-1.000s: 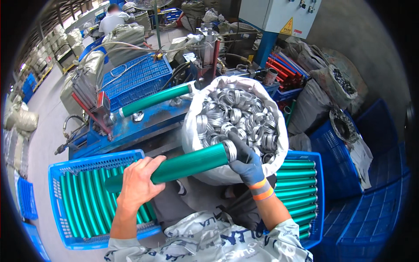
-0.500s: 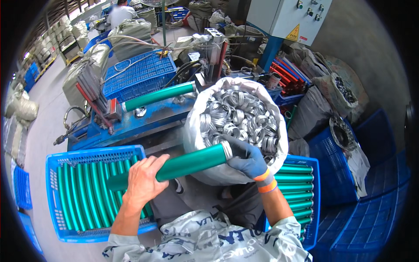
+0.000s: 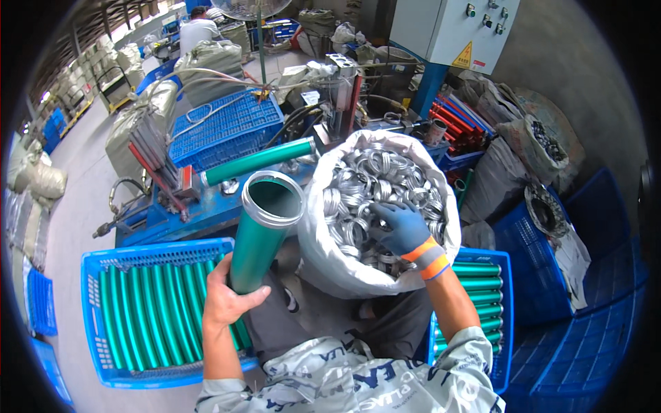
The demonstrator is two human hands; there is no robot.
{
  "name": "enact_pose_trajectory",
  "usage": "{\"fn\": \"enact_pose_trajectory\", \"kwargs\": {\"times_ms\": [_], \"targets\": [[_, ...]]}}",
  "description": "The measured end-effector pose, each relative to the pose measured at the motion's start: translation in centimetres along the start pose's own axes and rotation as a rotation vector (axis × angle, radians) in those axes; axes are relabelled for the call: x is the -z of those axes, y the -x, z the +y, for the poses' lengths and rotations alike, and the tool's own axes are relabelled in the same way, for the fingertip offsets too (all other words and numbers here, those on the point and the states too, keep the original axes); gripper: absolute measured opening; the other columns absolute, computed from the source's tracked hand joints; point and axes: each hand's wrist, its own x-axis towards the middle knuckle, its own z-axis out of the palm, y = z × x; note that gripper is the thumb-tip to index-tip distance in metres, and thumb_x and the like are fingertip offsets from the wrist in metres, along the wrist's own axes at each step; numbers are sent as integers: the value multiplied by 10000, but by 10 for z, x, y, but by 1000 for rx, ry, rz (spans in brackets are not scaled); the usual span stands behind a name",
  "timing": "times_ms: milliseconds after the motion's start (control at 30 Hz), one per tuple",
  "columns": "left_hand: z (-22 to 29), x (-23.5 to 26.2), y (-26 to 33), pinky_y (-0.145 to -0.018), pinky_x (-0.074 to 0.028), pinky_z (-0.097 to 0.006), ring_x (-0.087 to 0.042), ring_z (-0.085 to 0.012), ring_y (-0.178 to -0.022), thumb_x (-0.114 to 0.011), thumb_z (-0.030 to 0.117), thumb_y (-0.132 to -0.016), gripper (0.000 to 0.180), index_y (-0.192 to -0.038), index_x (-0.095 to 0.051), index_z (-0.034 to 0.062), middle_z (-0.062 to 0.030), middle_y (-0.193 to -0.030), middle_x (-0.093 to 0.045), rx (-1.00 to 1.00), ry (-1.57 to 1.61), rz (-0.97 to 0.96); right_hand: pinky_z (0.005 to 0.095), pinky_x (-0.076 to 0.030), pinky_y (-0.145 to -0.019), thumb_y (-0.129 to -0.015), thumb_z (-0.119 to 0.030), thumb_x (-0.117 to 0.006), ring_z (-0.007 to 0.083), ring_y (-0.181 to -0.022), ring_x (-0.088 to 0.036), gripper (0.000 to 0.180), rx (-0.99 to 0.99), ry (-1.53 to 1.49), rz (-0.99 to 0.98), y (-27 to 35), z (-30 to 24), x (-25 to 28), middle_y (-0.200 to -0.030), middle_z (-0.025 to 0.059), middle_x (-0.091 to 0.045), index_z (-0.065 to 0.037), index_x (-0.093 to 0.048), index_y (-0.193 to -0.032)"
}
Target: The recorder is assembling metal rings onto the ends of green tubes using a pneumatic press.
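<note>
My bare left hand (image 3: 227, 299) grips the lower part of a green tube (image 3: 261, 234), held nearly upright with its open, silver-rimmed end facing up. My right hand (image 3: 401, 227), in a blue glove with an orange cuff, reaches into a white sack (image 3: 330, 261) and rests on the heap of silver metal rings (image 3: 372, 172). Its fingers curl down among the rings; whether it holds one is hidden.
A blue crate (image 3: 89, 303) of green tubes lies at my left, and another blue crate (image 3: 502, 310) of tubes at my right. Ahead, a blue machine (image 3: 179, 206) carries a green tube (image 3: 258, 160). A grey control cabinet (image 3: 454, 31) and a distant person (image 3: 200, 27) are behind it.
The tube has swung from lying across in both hands to standing upright in my left hand alone. My right hand let go of its end and moved into the sack of rings.
</note>
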Motion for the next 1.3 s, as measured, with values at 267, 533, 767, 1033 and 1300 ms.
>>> {"fn": "enact_pose_trajectory", "kwargs": {"times_ms": [267,533,767,1033,1300], "targets": [[-2,-11,0,-1050,-591,-364,-742,-173,-1147,-1052,122,-798,690,-1404,-740,17,-54,-1245,-801,79,82,-11,644,-420,-1318,-940,-429,-822,423,-1196,-770,356,-86,190,-201,3,-11,27,-1136,183,-827,-290,-898,-1259],[-6,-23,-7,-1009,-580,-431,-712,-257,-1120,-745,532,-1122,591,-1461,-591,73,-161,-1240,-756,-33,632,415,537,-595,-1021,-867,-221,-928,403,-1082,-796,199,-2,-136,-184,33,-15,66,-1133,170,-825,-136,-825,-1014],[-9,-47,-3,-1099,-642,-481,-757,-303,-1314,-659,547,-1196,595,-1530,-655,55,-178,-1458,-767,101,970,416,413,-497,-1266,-853,11,-986,227,-1506,-626,944,-162,-1138,-2,46,-58,49,-1625,175,-688,-13,-569,-1700],[3,-94,-5,-1004,-716,-457,-781,-319,-1311,-654,472,-1214,542,-1534,-657,34,-206,-1489,-760,81,912,392,421,-473,-1283,-872,8,-977,265,-1517,-617,1320,0,-1460,10,54,-67,32,-1669,195,-624,-54,-152,-1901],[0,-85,3,-997,-751,-514,-814,-362,-1279,-708,382,-1191,500,-1552,-645,41,-239,-1486,-765,34,881,362,436,-449,-1336,-1020,1,-850,244,-1586,-579,884,-70,-1639,104,67,-79,-7,-1765,152,-564,27,-426,-1795]]}}
